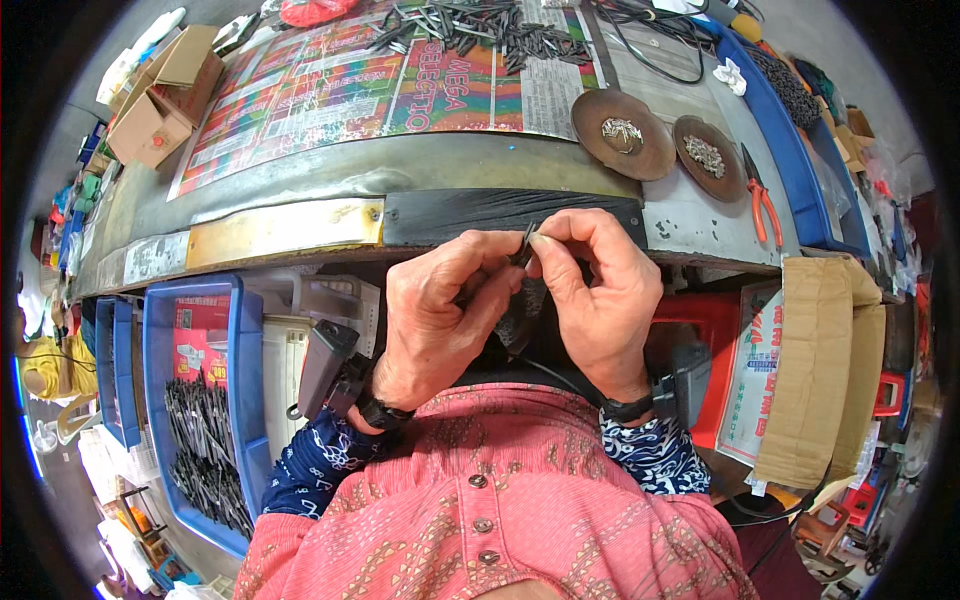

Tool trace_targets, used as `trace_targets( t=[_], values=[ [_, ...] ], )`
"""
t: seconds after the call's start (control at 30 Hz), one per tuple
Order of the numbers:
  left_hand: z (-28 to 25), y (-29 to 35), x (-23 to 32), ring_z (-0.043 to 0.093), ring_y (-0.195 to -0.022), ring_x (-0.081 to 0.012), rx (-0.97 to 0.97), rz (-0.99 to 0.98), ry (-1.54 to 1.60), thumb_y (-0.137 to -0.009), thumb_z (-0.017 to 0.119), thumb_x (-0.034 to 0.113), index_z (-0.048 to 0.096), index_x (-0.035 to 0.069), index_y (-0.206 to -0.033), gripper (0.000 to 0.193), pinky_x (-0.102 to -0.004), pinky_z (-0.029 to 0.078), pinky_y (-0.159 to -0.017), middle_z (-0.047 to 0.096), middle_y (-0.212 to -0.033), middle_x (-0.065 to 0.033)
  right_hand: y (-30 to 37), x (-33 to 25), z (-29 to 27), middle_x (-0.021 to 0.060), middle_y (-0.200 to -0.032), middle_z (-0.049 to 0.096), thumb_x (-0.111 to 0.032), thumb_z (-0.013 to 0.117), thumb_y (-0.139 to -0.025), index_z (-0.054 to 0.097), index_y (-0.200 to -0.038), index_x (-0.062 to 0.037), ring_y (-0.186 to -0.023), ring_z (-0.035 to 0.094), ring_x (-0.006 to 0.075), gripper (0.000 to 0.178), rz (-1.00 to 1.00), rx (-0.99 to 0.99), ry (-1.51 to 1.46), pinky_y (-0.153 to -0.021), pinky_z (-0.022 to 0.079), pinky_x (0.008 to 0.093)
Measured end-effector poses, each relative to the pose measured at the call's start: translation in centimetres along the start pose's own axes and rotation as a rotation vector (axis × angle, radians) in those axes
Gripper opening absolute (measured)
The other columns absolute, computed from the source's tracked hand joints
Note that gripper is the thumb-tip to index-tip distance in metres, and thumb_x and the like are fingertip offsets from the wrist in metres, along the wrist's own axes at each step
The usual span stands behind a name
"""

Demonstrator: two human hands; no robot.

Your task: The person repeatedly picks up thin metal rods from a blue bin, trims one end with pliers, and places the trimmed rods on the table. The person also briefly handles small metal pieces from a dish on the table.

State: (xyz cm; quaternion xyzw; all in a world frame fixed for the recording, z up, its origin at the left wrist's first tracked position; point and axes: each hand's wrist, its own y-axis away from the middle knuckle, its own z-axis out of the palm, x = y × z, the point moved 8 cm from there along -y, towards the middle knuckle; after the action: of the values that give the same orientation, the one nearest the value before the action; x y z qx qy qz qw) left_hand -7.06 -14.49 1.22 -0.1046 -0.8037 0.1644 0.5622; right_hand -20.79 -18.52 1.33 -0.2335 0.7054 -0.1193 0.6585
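Just off the table's front edge, my two hands meet at the fingertips. My left hand (440, 310) is closed in a pinch around a small slim black part (523, 246), most of it hidden by the fingers. Thumb and forefinger of my right hand (603, 300) press together right beside that part's upper end. What the right fingers hold, if anything, is too small to make out. Beyond the hands, a brown dish (590, 125) has small silvery pieces in it, and a second brown dish (722, 180) holds more silvery bits.
Black slim parts (480, 32) lie heaped on printed sheets at the table's far side. Red-handled pliers (762, 205) rest at the right. A blue bin (255, 420) with many black parts stands at my left. Cardboard boxes (810, 370) flank me at right and far left (165, 100).
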Motion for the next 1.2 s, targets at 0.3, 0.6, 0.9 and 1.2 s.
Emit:
trace_targets(
  t=[0.3, 0.6, 0.9, 1.2],
  values=[
    [0.3, 0.2, 0.1, 0.060, -0.065, -0.0071, -0.045, -0.006, -0.032, -0.085, 0.065, -0.007, 0.065, -0.001, -0.105, 0.021, -0.0221, 0.049, -0.061, 0.066, -0.078, -0.0034, 0.0, 2.7, 0.5, 0.0031, -0.086, 0.065, -0.002, 0.067, -0.091, 0.063, -0.107, 0.0021, -0.067, 0.061, 0.0086, 0.017, 0.353, -0.203, -0.422, -0.059, 0.049, 0.0210],
    [1.3, -1.1, 2.5, 0.067, -0.077, -0.0283, 0.088, 0.385, -0.364, -0.078, 0.067, -0.008, 0.064, 0.001, -0.110, 0.033, -0.0357, 0.055, -0.066, 0.067, -0.090, -0.0135, -0.2, 2.7, -0.5, 0.0009, -0.088, 0.064, -0.003, 0.067, -0.091, 0.063, -0.100, 0.0015, -0.073, 0.059, 0.0056, 0.011, 0.293, -0.110, -0.332, -0.063, 0.050, 0.0212],
    [0.8, -2.2, 0.8, 0.067, -0.073, -0.0278, 0.059, 0.195, -0.224, -0.083, 0.062, -0.011, 0.069, -0.001, -0.103, 0.024, -0.0294, 0.054, -0.067, 0.067, -0.086, -0.0151, -3.1, 1.2, -8.4, 0.0092, -0.085, 0.063, -0.005, 0.068, -0.086, 0.066, -0.092, 0.0007, -0.073, 0.062, 0.0177, 0.009, -0.032, 0.058, 0.474, -0.064, 0.048, 0.0286],
    [0.5, -2.2, -1.8, 0.061, -0.077, -0.0063, 0.015, -0.088, 0.072, -0.087, 0.061, -0.013, 0.067, -0.005, -0.103, 0.018, -0.0199, 0.048, -0.068, 0.068, -0.091, -0.0060, -6.5, 4.9, -14.5, 0.0097, -0.105, 0.060, -0.025, 0.070, -0.086, 0.068, -0.113, -0.0077, -0.104, 0.051, 0.0306, 0.032, -0.180, 0.114, 1.203, -0.093, 0.039, 0.0441]
  ],
)
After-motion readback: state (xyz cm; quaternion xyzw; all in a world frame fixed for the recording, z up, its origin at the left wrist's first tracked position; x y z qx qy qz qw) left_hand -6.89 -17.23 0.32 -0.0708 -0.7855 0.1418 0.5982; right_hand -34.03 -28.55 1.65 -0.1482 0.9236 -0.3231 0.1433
